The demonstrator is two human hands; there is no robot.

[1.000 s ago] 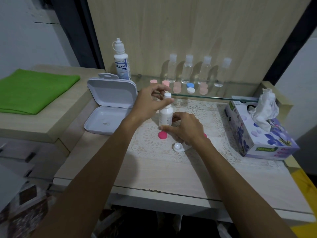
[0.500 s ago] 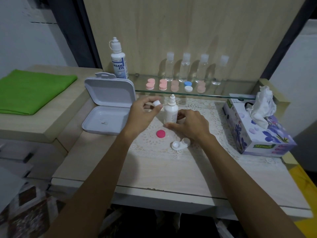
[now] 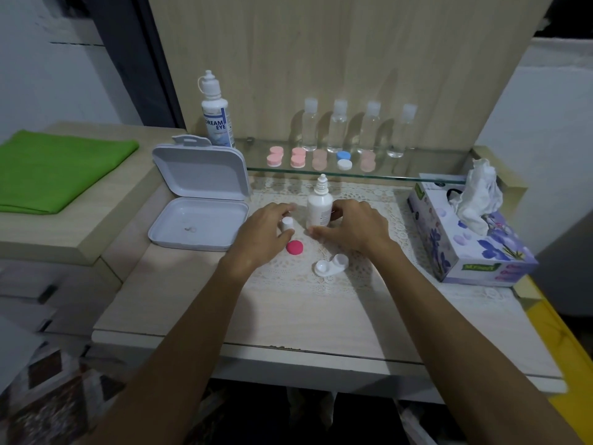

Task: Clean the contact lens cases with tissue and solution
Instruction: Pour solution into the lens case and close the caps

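Observation:
A small white solution bottle point(image 3: 319, 205) stands uncapped on the lace mat, its nozzle bare. My right hand point(image 3: 354, 228) curls round its lower right side. My left hand point(image 3: 268, 231) pinches the bottle's white cap point(image 3: 287, 223) low over the mat, just left of the bottle. A pink lens-case lid point(image 3: 295, 247) lies below the cap. An open white contact lens case point(image 3: 332, 265) lies in front of my right hand. A purple tissue box point(image 3: 465, 248) with a tissue pulled up stands at the right.
An open white hinged box point(image 3: 199, 203) sits to the left. A glass shelf point(image 3: 385, 179) behind carries several pink, blue and white lens cases point(image 3: 321, 159), clear bottles point(image 3: 354, 128) and a big solution bottle point(image 3: 216, 112). A green cloth point(image 3: 54, 173) lies far left.
My left hand took the cap off the small bottle and lowered it to the mat at the left. My right hand stayed on the bottle.

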